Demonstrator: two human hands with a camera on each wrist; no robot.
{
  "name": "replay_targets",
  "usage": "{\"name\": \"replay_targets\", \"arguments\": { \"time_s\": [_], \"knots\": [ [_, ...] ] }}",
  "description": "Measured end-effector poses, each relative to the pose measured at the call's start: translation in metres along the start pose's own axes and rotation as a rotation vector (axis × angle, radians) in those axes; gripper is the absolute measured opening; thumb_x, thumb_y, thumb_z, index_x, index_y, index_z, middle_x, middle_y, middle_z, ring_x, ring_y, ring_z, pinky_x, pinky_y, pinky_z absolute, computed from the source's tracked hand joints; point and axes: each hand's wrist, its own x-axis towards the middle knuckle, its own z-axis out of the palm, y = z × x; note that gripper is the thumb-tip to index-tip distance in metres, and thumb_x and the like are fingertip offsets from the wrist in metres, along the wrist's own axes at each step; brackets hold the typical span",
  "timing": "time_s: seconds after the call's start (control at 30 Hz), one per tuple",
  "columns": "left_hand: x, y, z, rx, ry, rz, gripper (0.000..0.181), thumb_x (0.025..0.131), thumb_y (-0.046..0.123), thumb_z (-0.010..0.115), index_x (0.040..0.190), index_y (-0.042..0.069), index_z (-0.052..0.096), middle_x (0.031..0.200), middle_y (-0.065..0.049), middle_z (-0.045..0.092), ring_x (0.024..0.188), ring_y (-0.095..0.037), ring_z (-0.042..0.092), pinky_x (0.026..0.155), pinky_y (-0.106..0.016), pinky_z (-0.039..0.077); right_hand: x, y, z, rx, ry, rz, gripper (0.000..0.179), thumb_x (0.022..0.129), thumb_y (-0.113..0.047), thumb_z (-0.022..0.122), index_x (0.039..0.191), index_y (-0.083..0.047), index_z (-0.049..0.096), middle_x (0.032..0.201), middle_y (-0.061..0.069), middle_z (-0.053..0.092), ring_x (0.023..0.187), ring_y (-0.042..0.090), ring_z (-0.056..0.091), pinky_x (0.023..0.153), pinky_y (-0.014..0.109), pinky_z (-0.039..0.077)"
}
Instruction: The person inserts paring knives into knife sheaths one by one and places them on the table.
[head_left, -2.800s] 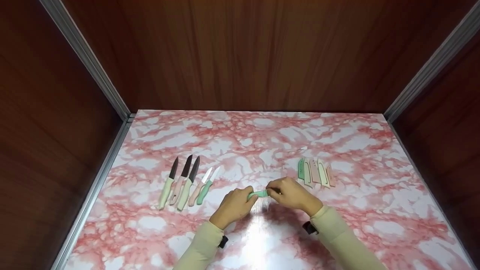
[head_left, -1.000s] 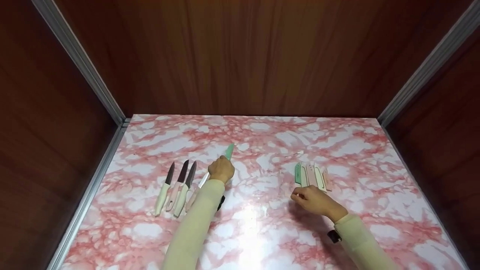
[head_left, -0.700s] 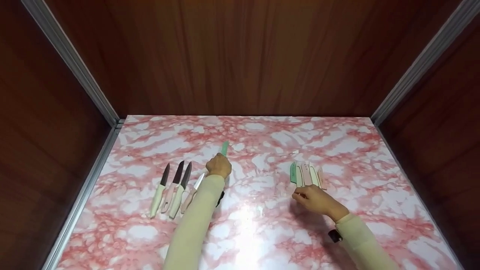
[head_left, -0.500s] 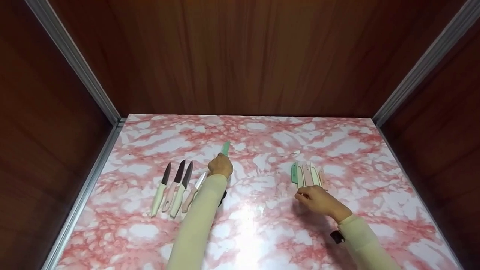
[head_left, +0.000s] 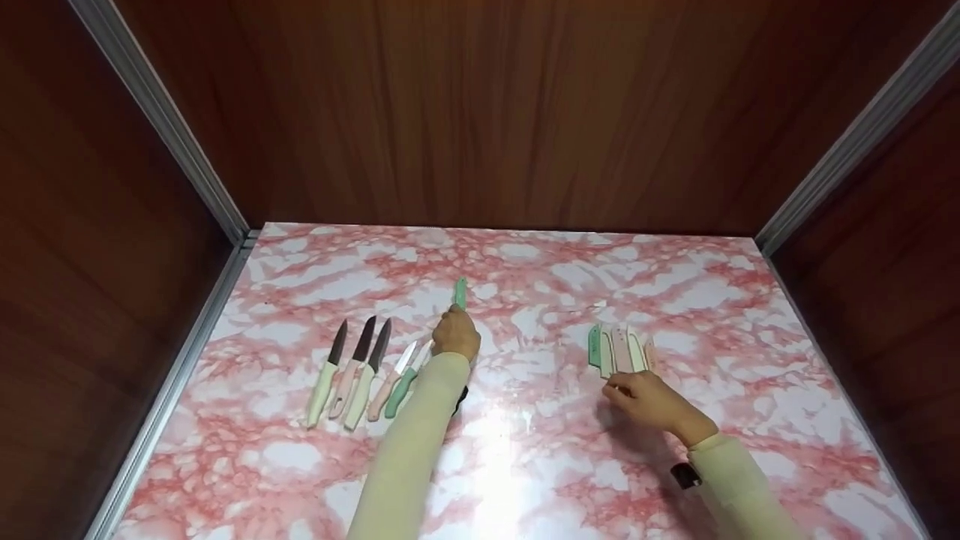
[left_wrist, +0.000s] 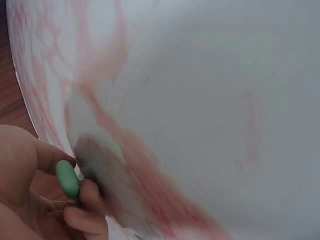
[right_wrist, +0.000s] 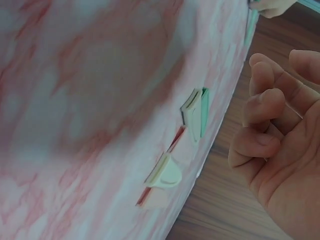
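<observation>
My left hand [head_left: 456, 334] grips a slim green tool [head_left: 461, 295] whose far end points toward the back of the table. In the left wrist view its rounded green end [left_wrist: 67, 180] shows between the fingers; the rest is hidden, so its exact kind cannot be told. Just left of that arm lie a green paring knife [head_left: 401, 391] and a pink paring knife [head_left: 382, 397]. My right hand [head_left: 651, 401] holds nothing, fingers loosely curled, near a row of knife sheaths: green [head_left: 595, 346], cream, pink [head_left: 621, 351], cream and pink.
Three larger dark-bladed knives lie on the left, two cream-handled [head_left: 321, 394] and one pink-handled [head_left: 343, 390], blades away from me. Dark wood panels [head_left: 480, 112] enclose the back and sides of the marbled table [head_left: 525, 480].
Earlier both hands held the green tool at the front centre. The right hand has released it and moved beside the sheaths; the left has carried it back, lately shifting slightly right.
</observation>
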Motion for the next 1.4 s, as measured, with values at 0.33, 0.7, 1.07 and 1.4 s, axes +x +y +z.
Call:
{"name": "replay_targets", "arguments": {
  "time_s": [0.33,0.7,1.07,1.4],
  "knots": [
    [0.005,0.003,0.006,0.060,0.035,0.035,0.021,0.095,0.008,0.051,0.111,-0.004,0.056,0.099,-0.018,0.056,0.089,-0.033,0.061,0.074,-0.041,0.052,-0.008,0.008,-0.003,0.002,0.021,0.040,0.016,0.095,-0.016,0.057,0.083,-0.007,0.063,0.068,-0.007,0.053,0.060,0.009,0.048,0.054,0.025,0.038],
    [0.003,-0.009,-0.011,-0.039,0.024,0.009,0.023,0.095,0.008,0.050,0.113,-0.005,0.055,0.101,-0.021,0.055,0.091,-0.037,0.061,0.076,-0.046,0.051,0.007,0.015,-0.014,-0.053,0.188,0.155,0.015,0.091,-0.007,0.058,0.079,-0.003,0.065,0.056,-0.005,0.046,0.047,0.007,0.035,0.047,0.025,0.032],
    [-0.028,-0.027,-0.044,0.040,-0.065,0.271,0.034,0.093,0.026,0.055,0.114,-0.001,0.059,0.097,-0.019,0.058,0.086,-0.037,0.061,0.072,-0.048,0.048,0.011,0.049,-0.029,-0.102,0.276,0.395,0.016,0.089,-0.011,0.058,0.078,-0.001,0.063,0.066,0.008,0.060,0.056,0.020,0.053,0.054,0.037,0.044],
    [-0.072,-0.073,-0.079,0.009,-0.222,0.503,0.020,0.095,0.026,0.053,0.099,0.008,0.061,0.085,-0.005,0.054,0.076,-0.024,0.055,0.069,-0.041,0.045,0.012,0.066,-0.027,-0.066,0.230,0.627,0.033,0.090,-0.026,0.055,0.077,0.003,0.062,0.072,0.014,0.063,0.064,0.029,0.058,0.059,0.043,0.047]
  ]
}}
